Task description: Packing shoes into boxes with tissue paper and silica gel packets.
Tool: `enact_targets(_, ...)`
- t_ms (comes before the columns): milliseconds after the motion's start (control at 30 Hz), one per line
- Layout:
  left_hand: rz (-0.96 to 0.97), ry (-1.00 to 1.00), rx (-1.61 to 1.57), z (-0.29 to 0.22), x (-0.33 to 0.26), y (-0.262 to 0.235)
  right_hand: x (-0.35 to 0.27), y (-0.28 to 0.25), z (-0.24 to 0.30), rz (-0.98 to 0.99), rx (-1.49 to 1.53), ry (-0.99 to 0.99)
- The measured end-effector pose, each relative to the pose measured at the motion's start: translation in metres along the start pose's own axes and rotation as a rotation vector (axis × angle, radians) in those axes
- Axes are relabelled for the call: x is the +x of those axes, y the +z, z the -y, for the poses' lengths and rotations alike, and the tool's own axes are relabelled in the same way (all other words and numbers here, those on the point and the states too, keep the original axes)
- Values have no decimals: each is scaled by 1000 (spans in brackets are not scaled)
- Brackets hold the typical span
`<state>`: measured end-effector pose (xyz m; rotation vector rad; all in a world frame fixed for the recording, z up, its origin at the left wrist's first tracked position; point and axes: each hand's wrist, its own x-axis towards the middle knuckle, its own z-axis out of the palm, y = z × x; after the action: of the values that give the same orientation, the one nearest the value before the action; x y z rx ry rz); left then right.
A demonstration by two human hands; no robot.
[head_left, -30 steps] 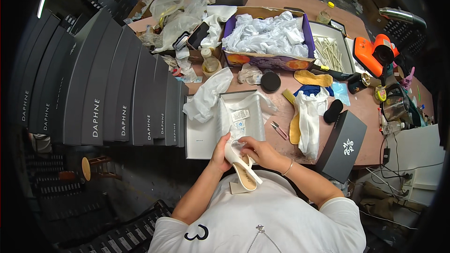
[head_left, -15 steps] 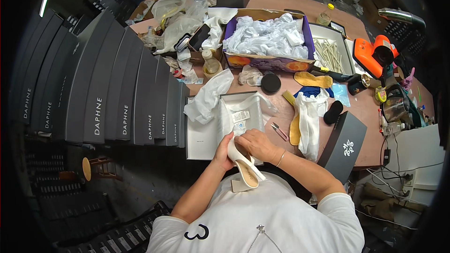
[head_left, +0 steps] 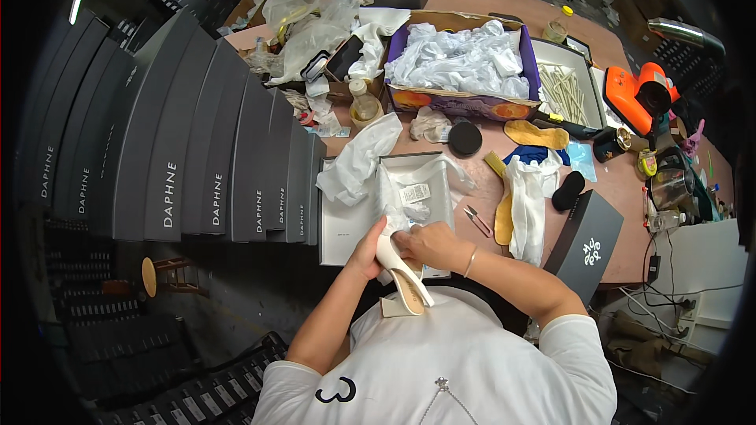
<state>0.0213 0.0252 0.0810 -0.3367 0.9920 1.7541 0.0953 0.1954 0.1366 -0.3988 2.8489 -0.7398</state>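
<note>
A cream high-heeled shoe (head_left: 403, 277) is held close to my chest, heel toward me, sole up. My left hand (head_left: 367, 250) grips its side from the left. My right hand (head_left: 425, 244) closes over its toe end, where white tissue paper sticks out. Just beyond my hands lies an open grey shoe box (head_left: 346, 224) lined with crumpled white paper and a plastic bag with a label (head_left: 416, 193).
A row of dark shoe boxes (head_left: 189, 157) stands on edge at the left. A purple box of white paper (head_left: 465, 59), a black round lid (head_left: 465, 138), small scissors (head_left: 477, 220), tan insoles (head_left: 535, 134), a dark box lid (head_left: 587, 240) and an orange tool (head_left: 638, 94) lie on the brown table.
My hands have shifted the shoe slightly, and my right hand has moved further over its toe end. The box and the table's things have stayed put.
</note>
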Motion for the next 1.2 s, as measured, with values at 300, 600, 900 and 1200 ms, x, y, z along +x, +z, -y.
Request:
enact_targets(300,131,-62,-233,-12,-10,1,-25,43,-66,-332,932,410)
enact_targets(600,31,-36,-101,-9,-10,26,-5,-3,-12,-306,-62,72)
enact_targets(900,35,62,75,6,-28,19,-1,10,-34,-171,14,-268)
enact_targets(1200,49,-94,-133,16,-33,-1,26,13,-104,-246,4,262)
